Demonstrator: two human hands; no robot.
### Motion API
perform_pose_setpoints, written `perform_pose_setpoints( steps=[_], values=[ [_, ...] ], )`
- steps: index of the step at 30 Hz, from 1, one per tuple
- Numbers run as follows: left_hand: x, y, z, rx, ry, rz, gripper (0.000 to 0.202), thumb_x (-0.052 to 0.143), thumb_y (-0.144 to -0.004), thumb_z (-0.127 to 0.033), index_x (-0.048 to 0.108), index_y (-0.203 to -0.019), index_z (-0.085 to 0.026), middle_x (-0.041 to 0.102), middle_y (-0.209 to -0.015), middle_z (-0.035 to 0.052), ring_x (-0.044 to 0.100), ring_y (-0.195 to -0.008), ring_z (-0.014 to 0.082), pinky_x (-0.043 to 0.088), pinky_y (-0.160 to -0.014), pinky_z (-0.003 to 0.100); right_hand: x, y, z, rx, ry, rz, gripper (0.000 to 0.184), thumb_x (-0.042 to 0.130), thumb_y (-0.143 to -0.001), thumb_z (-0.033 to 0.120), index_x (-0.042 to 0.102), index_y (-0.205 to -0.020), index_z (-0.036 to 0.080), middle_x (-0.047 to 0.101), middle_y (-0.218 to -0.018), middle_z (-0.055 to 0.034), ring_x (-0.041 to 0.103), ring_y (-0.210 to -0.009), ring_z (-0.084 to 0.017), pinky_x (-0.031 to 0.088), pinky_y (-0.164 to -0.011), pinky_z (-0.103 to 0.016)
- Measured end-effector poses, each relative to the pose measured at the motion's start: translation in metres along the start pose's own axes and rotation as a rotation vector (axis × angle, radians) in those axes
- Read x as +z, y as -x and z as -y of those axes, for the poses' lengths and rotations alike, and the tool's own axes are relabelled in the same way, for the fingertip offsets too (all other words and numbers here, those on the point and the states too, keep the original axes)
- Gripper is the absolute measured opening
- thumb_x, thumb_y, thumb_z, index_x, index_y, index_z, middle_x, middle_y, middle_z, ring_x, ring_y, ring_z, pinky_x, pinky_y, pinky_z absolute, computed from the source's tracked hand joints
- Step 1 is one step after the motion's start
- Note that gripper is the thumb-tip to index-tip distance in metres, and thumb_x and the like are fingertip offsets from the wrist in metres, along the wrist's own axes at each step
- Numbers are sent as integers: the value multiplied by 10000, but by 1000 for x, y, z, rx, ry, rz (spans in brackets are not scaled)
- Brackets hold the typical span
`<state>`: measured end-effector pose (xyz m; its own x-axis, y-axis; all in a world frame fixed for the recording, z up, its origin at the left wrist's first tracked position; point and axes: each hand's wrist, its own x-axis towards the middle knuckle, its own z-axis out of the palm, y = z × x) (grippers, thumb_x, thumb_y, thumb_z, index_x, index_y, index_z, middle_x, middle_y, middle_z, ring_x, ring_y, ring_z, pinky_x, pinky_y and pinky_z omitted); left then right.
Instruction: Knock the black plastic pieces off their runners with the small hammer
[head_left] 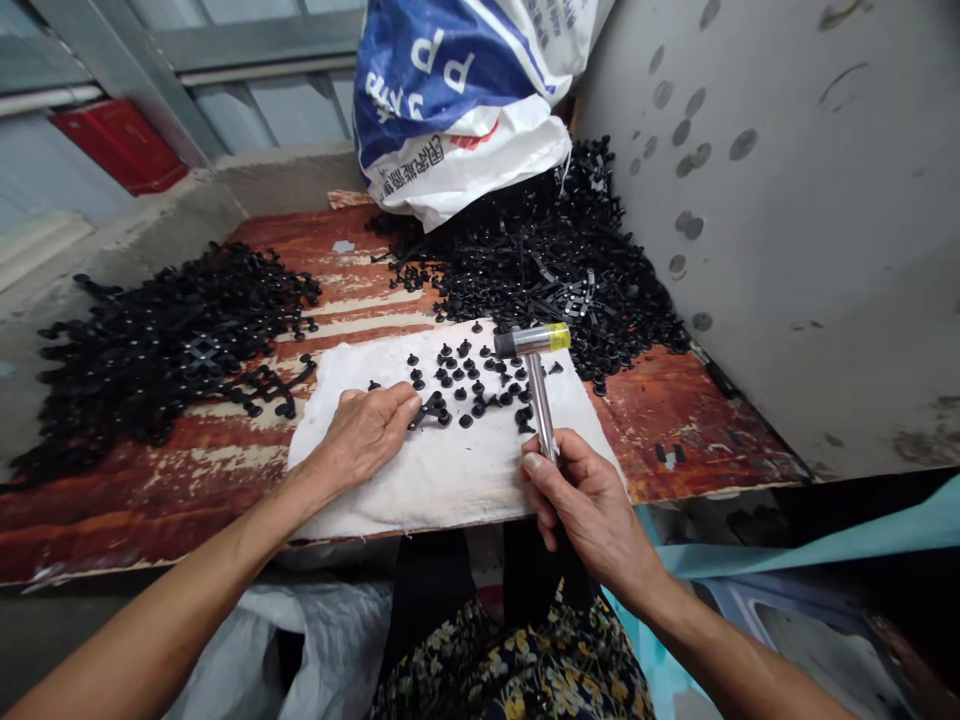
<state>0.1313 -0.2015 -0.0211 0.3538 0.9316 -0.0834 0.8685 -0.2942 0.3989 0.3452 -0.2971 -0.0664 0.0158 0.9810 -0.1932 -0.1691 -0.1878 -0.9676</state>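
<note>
While the right hand [577, 490] has its fingers wrapped around the handle of the hammer [536, 378], the left hand [369, 430], fingers nearly closed, pinches one black linked part [433, 408] on the white cloth [442, 480].

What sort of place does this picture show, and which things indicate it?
Probably a small workshop for assembling parts by hand: heaps of small black parts lie on a worn tabletop, more are spread on a white cloth, and the right hand holds a mallet.
</note>
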Motion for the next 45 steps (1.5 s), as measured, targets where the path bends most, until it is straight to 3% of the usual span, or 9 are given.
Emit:
perform_pose_setpoints(
  steps=[19,33,35,37,39,40,45],
  values=[
    [-1,-1,-4,-25,10,-10,276,331,-869,-341,311,-615,-234,333,-537,-42,345,-550,145,268,-612,289,-2,0,-1,-1,-15,21,341,631,-830,517,529,-925,207,543,-661,67,387,-369,-44,337,-305,-164],
    [-5,-6,-3,-31,-78,22,266,311,-846,-379,329,-622,-235,331,-544,-25,365,-556,163,253,-626,304,-6,2,0,-27,75,71,338,566,-899,531,559,-985,205,547,-672,46,403,-391,-67,339,-319,-184],
    [-6,-8,-3,-36,-82,40,264,332,-843,-368,329,-617,-232,330,-543,-24,369,-554,162,245,-614,301,-9,2,6,-120,244,77,297,512,-950,466,608,-1047,202,603,-726,2,537,-508,-116,464,-418,-221],
    [-7,-8,-2,-42,-65,60,263,346,-844,-359,335,-616,-229,328,-550,-25,378,-557,159,240,-602,298,-13,1,12,-304,469,73,281,479,-970,343,629,-1164,206,687,-921,-70,680,-818,-200,591,-680,-308],
    [-6,-8,0,-61,-44,76,261,354,-847,-350,351,-618,-227,335,-556,-26,386,-560,158,242,-594,295,-17,-2,16,-506,667,85,387,446,-953,222,576,-1317,198,679,-1151,-130,656,-1100,-266,572,-909,-410],
    [-5,-8,0,-73,-33,80,262,357,-851,-346,360,-618,-226,344,-557,-26,388,-559,157,245,-591,293,-19,-4,17,-576,749,107,458,423,-942,173,526,-1388,192,661,-1204,-149,639,-1148,-280,555,-952,-445],
    [-5,-9,0,-112,4,71,262,392,-856,-340,431,-625,-222,412,-565,-22,407,-556,160,272,-579,288,-21,-10,18,-686,1000,185,668,379,-910,53,331,-1549,241,650,-1027,-111,678,-881,-230,599,-821,-415]
  ],
)
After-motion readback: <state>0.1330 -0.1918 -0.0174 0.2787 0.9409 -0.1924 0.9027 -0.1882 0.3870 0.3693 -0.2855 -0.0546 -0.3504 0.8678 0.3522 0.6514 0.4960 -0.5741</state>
